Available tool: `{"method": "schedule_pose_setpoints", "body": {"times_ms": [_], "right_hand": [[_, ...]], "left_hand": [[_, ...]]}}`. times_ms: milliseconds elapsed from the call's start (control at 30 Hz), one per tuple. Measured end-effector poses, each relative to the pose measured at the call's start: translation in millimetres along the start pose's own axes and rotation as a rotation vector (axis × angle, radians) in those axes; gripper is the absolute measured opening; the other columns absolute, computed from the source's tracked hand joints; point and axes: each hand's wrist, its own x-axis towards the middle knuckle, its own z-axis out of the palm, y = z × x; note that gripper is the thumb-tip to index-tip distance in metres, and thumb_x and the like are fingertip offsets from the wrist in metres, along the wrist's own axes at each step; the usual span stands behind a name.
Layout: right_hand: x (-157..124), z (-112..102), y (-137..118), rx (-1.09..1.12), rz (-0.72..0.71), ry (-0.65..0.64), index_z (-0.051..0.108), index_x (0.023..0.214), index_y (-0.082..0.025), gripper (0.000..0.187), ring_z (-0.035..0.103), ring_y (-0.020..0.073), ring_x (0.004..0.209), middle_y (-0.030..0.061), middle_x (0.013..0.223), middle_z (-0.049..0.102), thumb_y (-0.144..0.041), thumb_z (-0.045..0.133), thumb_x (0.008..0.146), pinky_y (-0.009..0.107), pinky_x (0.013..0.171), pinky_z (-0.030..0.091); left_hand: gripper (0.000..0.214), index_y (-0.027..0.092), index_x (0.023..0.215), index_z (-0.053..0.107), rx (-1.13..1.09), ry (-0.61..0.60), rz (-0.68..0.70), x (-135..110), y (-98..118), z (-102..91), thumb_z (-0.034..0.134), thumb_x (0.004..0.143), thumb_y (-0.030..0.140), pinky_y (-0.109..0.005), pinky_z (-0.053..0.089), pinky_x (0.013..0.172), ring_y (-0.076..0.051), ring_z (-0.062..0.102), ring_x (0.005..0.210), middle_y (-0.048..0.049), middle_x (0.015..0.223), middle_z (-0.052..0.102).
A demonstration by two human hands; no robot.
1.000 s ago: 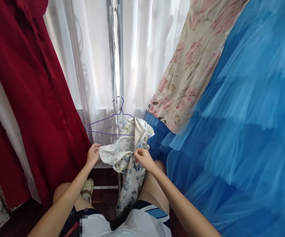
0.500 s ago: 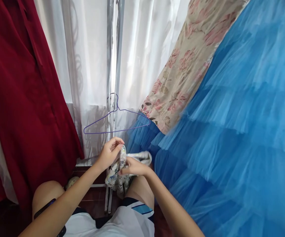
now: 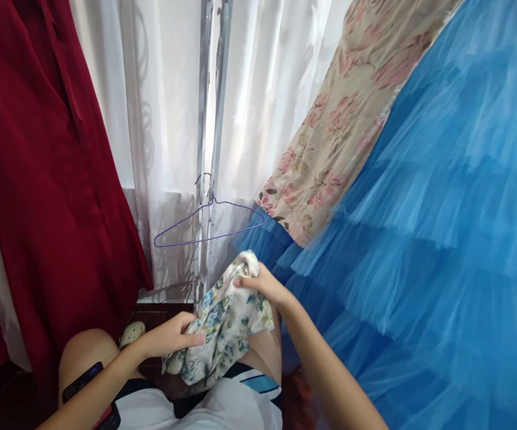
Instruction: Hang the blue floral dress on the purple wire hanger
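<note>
A white floral garment [image 3: 229, 316] with blue, green and yellow flowers hangs bunched over my lap. My right hand [image 3: 265, 286] grips its upper end, thumb lying across the cloth. At its left edge my left hand [image 3: 175, 334] holds the fabric between thumb and fingers; some fingertips are hidden. The garment's exact kind does not show in these folds. Just beyond the cloth, a purple wire hanger [image 3: 208, 242] hangs by its hook on the metal rack, apart from both hands.
Metal rack posts [image 3: 216, 119] stand ahead, before white curtains [image 3: 164, 107]. A dark red garment [image 3: 61, 209] hangs left. On the right are a beige floral garment [image 3: 312, 161] and a tiered blue tulle dress [image 3: 410, 269]. A phone [image 3: 83, 382] rests on my left thigh.
The floral garment has gone from a narrow bunch to a wider spread. My left hand has moved down and left, my right hand up and right. The hanger has swung slightly.
</note>
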Motion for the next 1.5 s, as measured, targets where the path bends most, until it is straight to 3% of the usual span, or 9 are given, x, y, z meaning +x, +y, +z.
{"method": "schedule_pose_setpoints", "body": {"times_ms": [133,300,467,567,800,967,1200,1333,1500], "right_hand": [[43.5,-29.6,7.8,-0.500,-0.235,0.164,0.065,0.075,-0.014,0.012,0.058,0.0179,0.066,-0.0001,0.069,0.064,-0.025,0.069,0.071,0.027,0.064,0.044],[88.9,-35.0,18.3,-0.637,-0.327,0.240,0.067,0.110,-0.018,0.037,0.066,0.0249,0.088,0.0057,0.098,0.074,-0.027,0.070,0.074,0.030,0.078,0.046],[97.3,-18.1,21.6,-0.708,-0.230,0.289,0.069,0.103,-0.021,0.023,0.067,0.0260,0.087,0.0055,0.090,0.075,-0.029,0.064,0.081,0.029,0.075,0.046],[96.9,-10.3,22.2,-0.730,-0.237,0.336,0.070,0.098,-0.021,0.018,0.067,0.0267,0.088,0.0065,0.089,0.075,-0.030,0.063,0.084,0.028,0.074,0.045],[96.8,1.4,19.5,-0.709,-0.234,0.399,0.069,0.096,-0.022,0.018,0.067,0.0290,0.089,0.0088,0.089,0.074,-0.035,0.065,0.084,0.029,0.072,0.043],[94.4,10.8,18.8,-0.742,-0.216,0.383,0.065,0.105,-0.022,0.020,0.066,0.0283,0.094,0.0095,0.092,0.073,-0.035,0.059,0.090,0.028,0.075,0.042],[101.7,30.2,23.7,-0.766,-0.052,0.370,0.061,0.111,-0.016,0.032,0.066,0.0310,0.098,0.0154,0.102,0.071,-0.041,0.049,0.095,0.031,0.077,0.044],[98.2,41.9,28.7,-0.612,-0.201,0.379,0.062,0.117,-0.019,0.032,0.065,0.0303,0.106,0.0126,0.109,0.071,-0.038,0.049,0.094,0.033,0.085,0.046],[92.3,44.3,33.2,-0.496,-0.213,0.466,0.069,0.105,-0.019,0.028,0.067,0.0306,0.102,0.0113,0.104,0.074,-0.037,0.052,0.091,0.038,0.088,0.048]], "left_hand": [[0.034,0.018,0.092,0.070,0.328,0.144,0.063,-29.7,7.2,-19.9,0.057,0.088,0.049,-0.026,0.046,0.072,-0.021,0.061,0.083,-0.0022,0.090,0.070],[0.025,0.023,0.084,0.066,0.661,0.385,0.085,-50.6,19.4,-91.8,0.045,0.091,0.035,-0.029,0.045,0.072,-0.020,0.059,0.069,-0.0018,0.073,0.065],[0.030,0.025,0.095,0.069,0.975,0.564,0.127,-45.1,29.5,-167.5,0.045,0.079,0.016,-0.044,0.035,0.106,-0.028,0.057,0.115,-0.0070,0.118,0.068],[0.029,0.021,0.087,0.067,0.992,0.664,0.203,-33.5,48.2,-192.7,0.042,0.075,0.014,-0.045,0.034,0.111,-0.027,0.047,0.130,-0.0061,0.135,0.059],[0.026,0.020,0.079,0.062,0.893,0.659,0.417,-23.7,107.8,-180.3,0.037,0.074,0.012,-0.042,0.040,0.109,-0.024,0.054,0.124,-0.0054,0.131,0.061],[0.022,0.020,0.073,0.057,1.029,0.694,0.453,-42.0,113.2,-178.4,0.038,0.075,0.010,-0.044,0.041,0.109,-0.025,0.055,0.124,-0.0053,0.125,0.065],[0.023,0.019,0.079,0.058,1.098,0.758,0.418,-62.1,126.7,-173.7,0.035,0.083,0.015,-0.043,0.031,0.117,-0.025,0.046,0.134,-0.0091,0.138,0.056],[0.023,0.020,0.082,0.060,0.937,0.676,0.343,-28.9,138.2,-170.2,0.037,0.083,0.019,-0.040,0.037,0.110,-0.025,0.046,0.133,-0.0065,0.139,0.055],[0.024,0.022,0.108,0.055,0.778,0.678,0.305,35.9,126.3,-161.9,0.048,0.086,0.029,-0.033,0.046,0.087,-0.022,0.062,0.097,-0.0039,0.104,0.067]]}}
